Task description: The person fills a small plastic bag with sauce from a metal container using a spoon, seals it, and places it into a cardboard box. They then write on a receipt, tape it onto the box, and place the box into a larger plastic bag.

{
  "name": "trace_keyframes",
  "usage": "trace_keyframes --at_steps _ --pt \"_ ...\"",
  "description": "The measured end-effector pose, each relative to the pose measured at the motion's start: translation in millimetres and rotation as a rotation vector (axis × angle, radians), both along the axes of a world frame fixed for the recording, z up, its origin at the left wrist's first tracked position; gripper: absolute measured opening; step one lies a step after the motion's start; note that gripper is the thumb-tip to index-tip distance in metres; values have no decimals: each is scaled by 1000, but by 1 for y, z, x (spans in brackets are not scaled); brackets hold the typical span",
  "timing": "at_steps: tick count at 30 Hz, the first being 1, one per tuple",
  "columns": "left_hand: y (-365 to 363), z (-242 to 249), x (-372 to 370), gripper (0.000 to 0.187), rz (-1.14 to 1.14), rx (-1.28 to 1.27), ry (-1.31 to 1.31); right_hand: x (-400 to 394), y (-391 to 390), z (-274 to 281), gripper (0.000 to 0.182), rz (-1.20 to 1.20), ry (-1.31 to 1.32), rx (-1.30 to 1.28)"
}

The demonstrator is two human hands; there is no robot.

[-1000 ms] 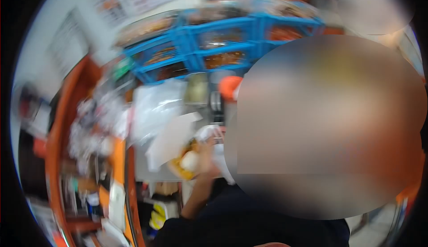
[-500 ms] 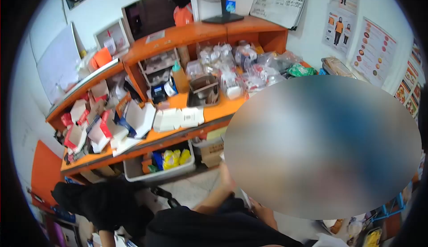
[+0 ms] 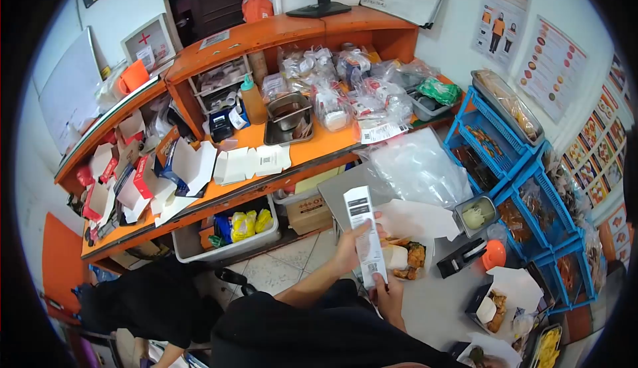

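A long white printed paper slip [image 3: 365,242] is held between my two hands above the grey table [image 3: 425,301]. My left hand [image 3: 351,247] is closed on its left edge, partway down the slip. At the slip's lower end, my right hand [image 3: 388,296] pinches it with thumb and fingers. Just behind the slip lies an open white food box [image 3: 415,218] with rice [image 3: 397,257] and browned food pieces [image 3: 416,255]. A black device [image 3: 461,257] and an orange round object [image 3: 494,254] sit farther right.
Left of me, a person in black [image 3: 153,301] bends down. An orange counter [image 3: 319,158] holds open boxes [image 3: 193,165], metal trays [image 3: 288,119] and bagged goods [image 3: 332,102]. Blue racks [image 3: 525,195] stand at the right, near more boxed food [image 3: 495,308] and clear plastic sheets [image 3: 422,168].
The large blurred patch over the right side is gone, so the table, slip and racks now show. The view has shifted slightly, with the counter appearing farther left and higher.
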State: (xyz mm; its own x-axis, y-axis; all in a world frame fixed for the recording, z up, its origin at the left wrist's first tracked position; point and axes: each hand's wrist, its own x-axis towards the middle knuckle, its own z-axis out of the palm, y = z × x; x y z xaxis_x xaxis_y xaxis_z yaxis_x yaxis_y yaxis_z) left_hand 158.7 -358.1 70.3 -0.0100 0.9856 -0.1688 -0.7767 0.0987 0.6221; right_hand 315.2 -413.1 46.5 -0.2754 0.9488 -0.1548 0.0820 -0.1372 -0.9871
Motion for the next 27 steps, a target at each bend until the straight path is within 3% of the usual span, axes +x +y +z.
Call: trace_keyframes --at_steps 4,9,11,13,14,16,21,23,27 --pt "2 3 16 31 -82 89 -40 7 -8 -7 31 -25 71 5" --pt "10 20 11 36 -18 35 40 13 -16 -10 29 -48 65 42" --pt "12 42 6 49 -45 169 72 16 -18 -7 28 -57 50 75" --pt "11 67 4 75 -87 222 31 19 -20 -2 27 -103 79 68" --pt "8 79 4 75 -103 201 21 23 -23 0 27 -120 71 47" --pt "5 103 2 92 -119 363 72 29 -22 0 26 -186 -9 88" --pt "0 124 2 98 -195 476 42 40 -23 -16 14 -305 86 74" --pt "0 128 3 98 -206 477 23 44 -24 -21 10 -381 -26 189" --pt "5 135 2 97 -299 489 -145 56 -25 -25 14 -363 -141 91"
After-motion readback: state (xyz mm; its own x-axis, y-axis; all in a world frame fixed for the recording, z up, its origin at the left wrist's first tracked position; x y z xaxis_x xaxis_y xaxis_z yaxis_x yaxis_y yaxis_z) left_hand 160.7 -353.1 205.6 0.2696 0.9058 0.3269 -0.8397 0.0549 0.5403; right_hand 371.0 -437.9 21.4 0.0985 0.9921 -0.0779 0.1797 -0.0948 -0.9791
